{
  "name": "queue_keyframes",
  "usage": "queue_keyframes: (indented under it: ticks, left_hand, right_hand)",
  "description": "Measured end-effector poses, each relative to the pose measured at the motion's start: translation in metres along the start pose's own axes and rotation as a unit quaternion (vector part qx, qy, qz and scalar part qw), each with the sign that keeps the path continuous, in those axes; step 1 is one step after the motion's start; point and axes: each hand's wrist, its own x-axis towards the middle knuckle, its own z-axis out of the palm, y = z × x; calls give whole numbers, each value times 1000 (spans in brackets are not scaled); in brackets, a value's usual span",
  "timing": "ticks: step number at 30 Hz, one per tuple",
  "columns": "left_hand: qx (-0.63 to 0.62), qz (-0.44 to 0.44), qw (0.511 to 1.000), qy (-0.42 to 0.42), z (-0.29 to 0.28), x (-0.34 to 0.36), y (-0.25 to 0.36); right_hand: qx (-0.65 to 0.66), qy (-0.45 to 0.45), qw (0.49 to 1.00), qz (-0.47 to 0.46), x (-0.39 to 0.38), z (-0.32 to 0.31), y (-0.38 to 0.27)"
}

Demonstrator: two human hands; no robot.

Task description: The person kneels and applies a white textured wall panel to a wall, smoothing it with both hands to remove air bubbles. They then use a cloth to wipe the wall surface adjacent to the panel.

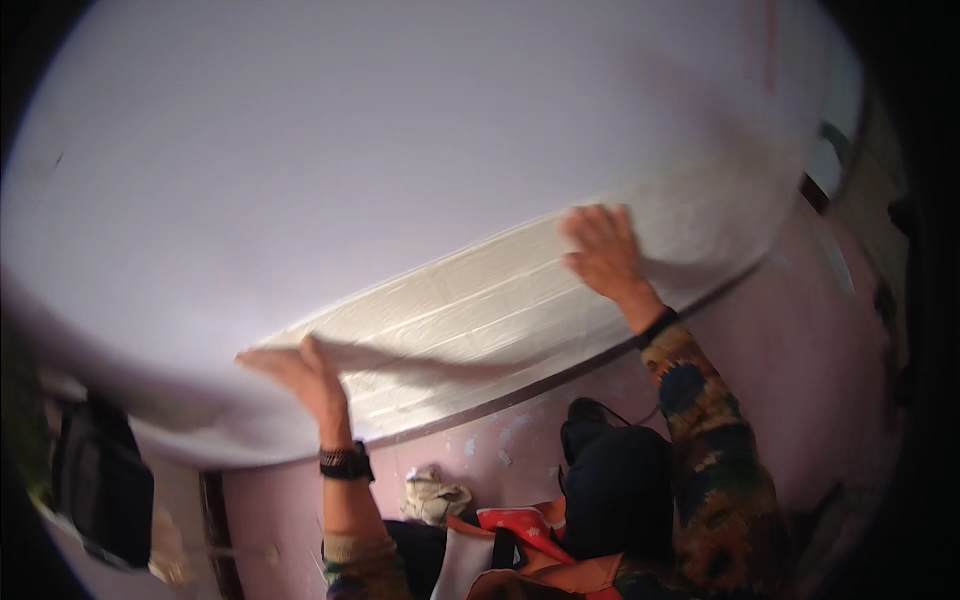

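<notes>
Pale pink wall [800,330] fills the right and lower part of the view, with a dark case [100,485] hanging at the lower left and a crumpled cloth [435,497] and a red bag [515,530] low in the middle. Across the top bulges a large white sheet [380,150], stretched over a padded slab [470,320] whose quilted edge runs slantwise from lower left to upper right, close above the person's head.

To do this well, as I judge it, both palms should press evenly along the edge so the sheet lies flat and the slab does not tip; the lower, left end looks the likelier to sag, so that side wants the firmer push.

Left hand [300,370] is at the lower end of the edge, fingers together and nearly straight, laid against the sheet where it wraps round the edge; whether it pinches the cloth I cannot tell. Right hand [605,250] lies higher up, fingers spread wide and flat on the quilted edge, pressing and gripping nothing. Dark bands sit at both wrists, and the right arm wears a patterned sleeve [710,450]
</notes>
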Motion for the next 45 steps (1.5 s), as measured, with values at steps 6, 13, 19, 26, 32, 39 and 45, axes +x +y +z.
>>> queue_keyframes:
  ticks: [6, 13, 19, 26, 32, 39, 45]
  left_hand:
    - [-8, 3, 999, 43, -1, -1, 8]
    - [-67, 4, 996, 54, -3, -3, 30]
    - [-41, 30, 997, 62, -1, -7, 32]
    - [-51, 44, 997, 47, -5, -11, 32]
    - [-67, 45, 995, 62, -4, -13, 38]
    - [-76, 18, 992, 95, 7, -11, 48]
    - [-93, -15, 985, 144, 23, -7, 61]
  right_hand:
    - [38, -10, 995, 88, 2, -31, -22]
    - [137, -16, 972, 192, 6, -34, -51]
    - [116, -51, 982, 141, 0, -49, -43]
    - [86, -115, 981, 129, -2, -59, -44]
    - [90, -100, 976, 173, 3, -53, -55]
    - [118, -19, 968, 220, 23, -57, -94]
    - [135, 0, 990, -26, 40, -43, -116]
